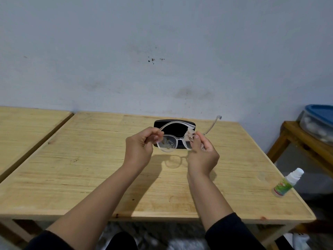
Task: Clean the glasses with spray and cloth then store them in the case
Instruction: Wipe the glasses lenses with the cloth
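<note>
Holding clear-framed glasses point(173, 141) up above the table point(108, 177), roughly at centre of view, in front of the black case point(173, 126). Left hand point(139, 148) pinching the frame's left end, fingers curled round the hinge area. Right hand point(202, 154) pinching a small brownish cloth point(190, 135) against the right lens, fingers curled on it. Both temples unfolded; one arm sticking out toward 2 o'clock past the case. Case lying flat at 12 o'clock from the hands, near the table's far edge (open or closed: cannot tell from here). Spray bottle point(287, 183) lying tilted at 4 o'clock, at the table's right edge, well apart from the hands. Casting a glasses-shaped shadow on the wood just below the lenses. Blue-lidded container point(319, 120) sitting at 2 o'clock on a side stand.
</note>
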